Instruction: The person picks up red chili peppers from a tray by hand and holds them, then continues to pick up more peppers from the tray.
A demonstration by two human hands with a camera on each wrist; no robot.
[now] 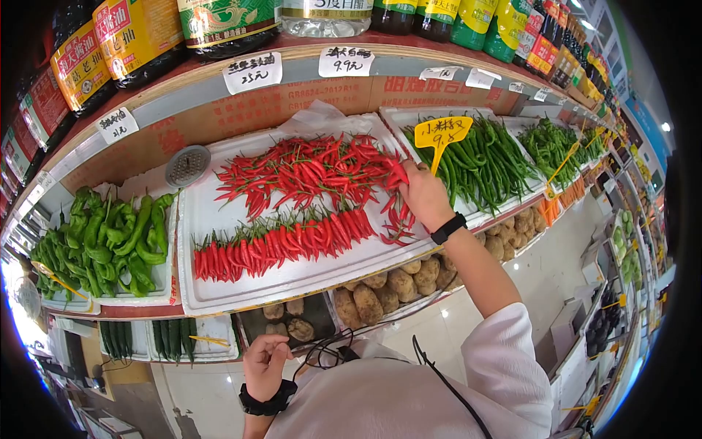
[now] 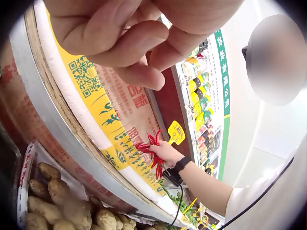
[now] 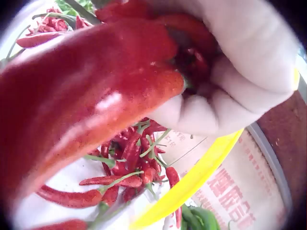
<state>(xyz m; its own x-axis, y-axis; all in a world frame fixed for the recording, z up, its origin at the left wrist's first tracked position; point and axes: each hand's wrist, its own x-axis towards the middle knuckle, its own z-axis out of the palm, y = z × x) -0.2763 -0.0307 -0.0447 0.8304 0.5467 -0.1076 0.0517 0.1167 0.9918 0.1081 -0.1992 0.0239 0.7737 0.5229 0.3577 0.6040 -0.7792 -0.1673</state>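
At the right end of the white tray [image 1: 292, 287], my right hand [image 1: 426, 196] grips several red chilies [image 1: 395, 174]. Seen from the right wrist, the hand [image 3: 240, 67] curls round them, with one large red chili [image 3: 91, 91] close to the camera. A loose pile of red chilies [image 1: 307, 170] lies to the left, and a neat row of chilies [image 1: 281, 243] lines the tray's front part. My left hand [image 1: 265, 364] hangs in front of my body, away from the tray, fingers loosely bent and holding nothing; they also show in the left wrist view [image 2: 120, 38].
Green peppers [image 1: 110, 241] fill a tray at the left, with a metal strainer [image 1: 188, 167] nearby. Long green chilies [image 1: 486, 164] and a yellow price sign [image 1: 442, 132] stand beside my right hand. Potatoes [image 1: 369, 304] lie below, bottles [image 1: 230, 25] on the shelf above.
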